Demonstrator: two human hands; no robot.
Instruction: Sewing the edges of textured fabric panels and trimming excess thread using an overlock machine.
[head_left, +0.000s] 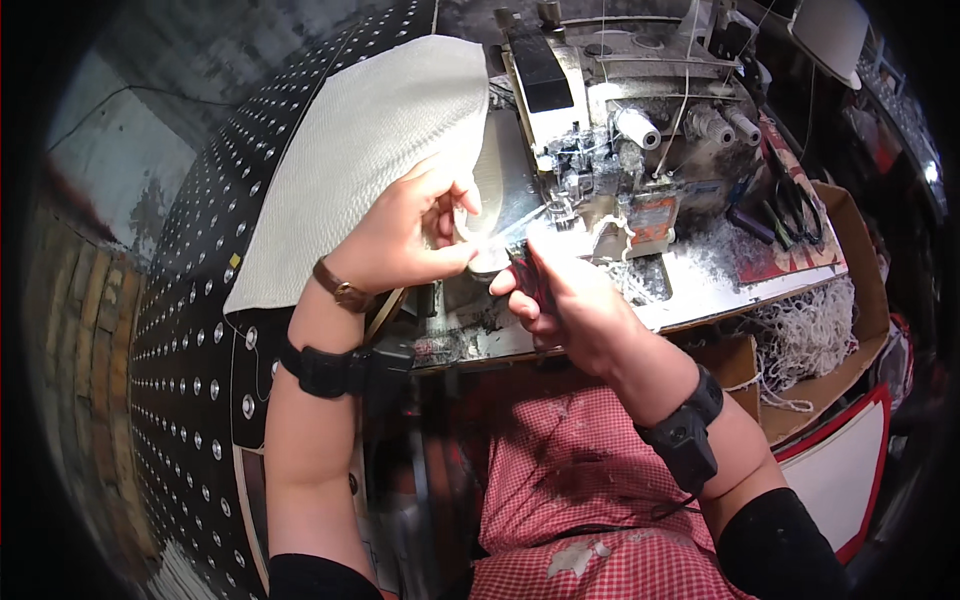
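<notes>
My left hand [425, 225] pinches the near right edge of a white textured fabric [365, 150], its fingers curled in just left of the sewing machine's needle area. Pale strands stretch from there toward the presser foot of the overlock sewing machine [600, 130]. Close beside it, my right hand [575, 300] is closed round a small black tool [530, 280]. The palm hides most of this tool, so its exact kind does not show. Bright lamplight washes out the spot between the two hands.
Lint covers the machine bed [700, 290]. Black-handled scissors [797, 210] lie at its right. A cardboard box [850, 370] below holds tangled white thread trimmings [810, 330]. On the left stands a black table with shiny studs [190, 340], partly under the fabric.
</notes>
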